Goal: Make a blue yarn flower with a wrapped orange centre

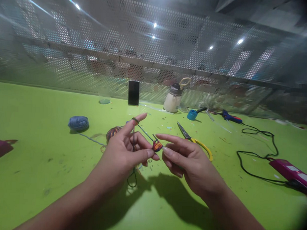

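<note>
My left hand (pixel 126 149) pinches a small red, orange and dark crocheted piece (pixel 157 146) between thumb and fingers. Its index finger is raised, with dark yarn (pixel 135 121) looped around it and running down to the piece. More of the yarn hangs in a loop below the hand. My right hand (pixel 183 155) is at the piece's right edge, thumb tip against it and index finger stretched out above. The other fingers are curled; whatever they grip is hidden. A thin dark tip shows by the index fingertip, too small to name.
A blue-grey yarn ball (pixel 78 123) and a multicoloured ball (pixel 113 133) lie left. Yellow-handled scissors (pixel 203 147) lie beyond my right hand. Behind stand a phone (pixel 133 93), a bottle (pixel 173 98) and a blue tape roll (pixel 192 114). A glue gun (pixel 232 117) and corded magenta power strip (pixel 290 173) are right.
</note>
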{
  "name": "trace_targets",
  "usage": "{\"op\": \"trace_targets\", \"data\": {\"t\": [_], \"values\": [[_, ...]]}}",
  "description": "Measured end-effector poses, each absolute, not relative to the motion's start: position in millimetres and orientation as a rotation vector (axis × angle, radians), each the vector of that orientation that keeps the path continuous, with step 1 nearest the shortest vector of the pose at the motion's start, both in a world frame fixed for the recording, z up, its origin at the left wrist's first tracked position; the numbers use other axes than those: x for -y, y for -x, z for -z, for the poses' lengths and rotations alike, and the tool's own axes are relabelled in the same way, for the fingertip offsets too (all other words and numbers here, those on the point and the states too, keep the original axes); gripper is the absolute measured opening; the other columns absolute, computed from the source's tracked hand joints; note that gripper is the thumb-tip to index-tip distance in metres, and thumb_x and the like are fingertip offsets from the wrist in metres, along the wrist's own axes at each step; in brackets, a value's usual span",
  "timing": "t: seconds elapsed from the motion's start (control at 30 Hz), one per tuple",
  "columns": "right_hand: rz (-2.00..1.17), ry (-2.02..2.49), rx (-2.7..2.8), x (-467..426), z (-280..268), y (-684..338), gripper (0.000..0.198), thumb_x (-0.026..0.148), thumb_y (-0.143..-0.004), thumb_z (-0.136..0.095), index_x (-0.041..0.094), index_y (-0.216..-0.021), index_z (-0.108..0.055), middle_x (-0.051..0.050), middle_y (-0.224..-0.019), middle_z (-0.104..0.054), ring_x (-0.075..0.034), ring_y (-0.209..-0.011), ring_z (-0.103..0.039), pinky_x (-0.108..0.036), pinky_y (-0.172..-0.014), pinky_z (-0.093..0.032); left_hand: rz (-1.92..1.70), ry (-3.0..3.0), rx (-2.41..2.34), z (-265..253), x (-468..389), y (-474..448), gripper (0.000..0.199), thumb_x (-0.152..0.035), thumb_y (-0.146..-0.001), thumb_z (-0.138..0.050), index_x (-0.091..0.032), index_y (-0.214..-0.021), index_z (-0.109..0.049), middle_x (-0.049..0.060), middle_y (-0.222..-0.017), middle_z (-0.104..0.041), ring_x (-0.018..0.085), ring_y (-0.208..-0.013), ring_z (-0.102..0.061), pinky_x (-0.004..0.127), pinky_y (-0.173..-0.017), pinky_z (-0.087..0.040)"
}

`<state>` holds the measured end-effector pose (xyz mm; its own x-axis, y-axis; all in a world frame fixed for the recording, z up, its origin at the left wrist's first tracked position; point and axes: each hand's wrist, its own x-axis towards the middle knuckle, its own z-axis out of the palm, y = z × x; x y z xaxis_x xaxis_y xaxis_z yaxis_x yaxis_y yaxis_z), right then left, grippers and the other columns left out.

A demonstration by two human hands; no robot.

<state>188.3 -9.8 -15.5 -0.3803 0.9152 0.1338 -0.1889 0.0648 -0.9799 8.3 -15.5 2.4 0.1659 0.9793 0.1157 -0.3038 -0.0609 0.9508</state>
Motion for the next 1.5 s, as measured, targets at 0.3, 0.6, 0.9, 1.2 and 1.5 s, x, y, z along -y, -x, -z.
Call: {"op": "trace_targets", "data": {"t": [0.3, 0.6, 0.9, 1.2, 1.5], "values": [[-1.496, 0.796, 1.332, 9.7, 16.4, -186.1, 0.025, 0.024, -0.083, -0.071, 0.027, -0.107, -0.077, 0.004, -0.058, -0.052, -0.005, -0.047, -0.036, -0.018, -0.041, -0.023, -1.364, -1.033, -0.861, -1.1, 12.3, -7.9, 0.072, -0.009, -0.064, -0.081, -0.015, -0.132, -0.056, -0.004, -0.067, -0.065, 0.012, -0.067, -0.060, 0.025, -0.070, -0.048], [-1.574, 0.786, 1.243, 11.8, 14.8, -185.2, 0.023, 0.022, -0.084, -0.071, 0.027, -0.105, -0.077, 0.004, -0.056, -0.050, -0.004, -0.048, -0.035, -0.017, -0.041, -0.019, -1.404, -1.017, -0.841, 0.9, 13.4, -8.7, 0.066, -0.009, -0.066, -0.080, -0.016, -0.128, -0.058, -0.004, -0.068, -0.066, 0.013, -0.073, -0.062, 0.029, -0.081, -0.048], [-1.594, 0.742, 1.237, 11.4, 17.1, -185.9, 0.021, 0.023, -0.085, -0.071, 0.028, -0.105, -0.077, 0.004, -0.057, -0.051, -0.004, -0.048, -0.035, -0.017, -0.042, -0.020, -1.392, -1.079, -0.829, 5.1, 11.6, -9.2, 0.062, -0.009, -0.069, -0.078, -0.017, -0.127, -0.059, -0.003, -0.071, -0.067, 0.011, -0.072, -0.061, 0.024, -0.075, -0.048], [-1.575, 0.762, 1.279, 9.0, 16.1, -187.8, 0.022, 0.023, -0.085, -0.071, 0.027, -0.105, -0.077, 0.004, -0.058, -0.054, -0.004, -0.048, -0.038, -0.016, -0.041, -0.023, -1.346, -1.145, -0.826, 5.0, 11.6, -9.2, 0.079, -0.010, -0.067, -0.081, -0.018, -0.139, -0.048, -0.003, -0.068, -0.067, 0.011, -0.067, -0.061, 0.023, -0.068, -0.049], [-1.502, 0.786, 1.340, 7.9, 16.1, -190.3, 0.021, 0.025, -0.086, -0.070, 0.028, -0.106, -0.077, 0.004, -0.058, -0.054, -0.004, -0.048, -0.038, -0.017, -0.041, -0.025, -1.321, -1.129, -0.858, 0.6, 12.1, -7.6, 0.073, -0.012, -0.067, -0.082, -0.016, -0.134, -0.053, -0.003, -0.067, -0.067, 0.012, -0.068, -0.061, 0.025, -0.069, -0.049]]}}
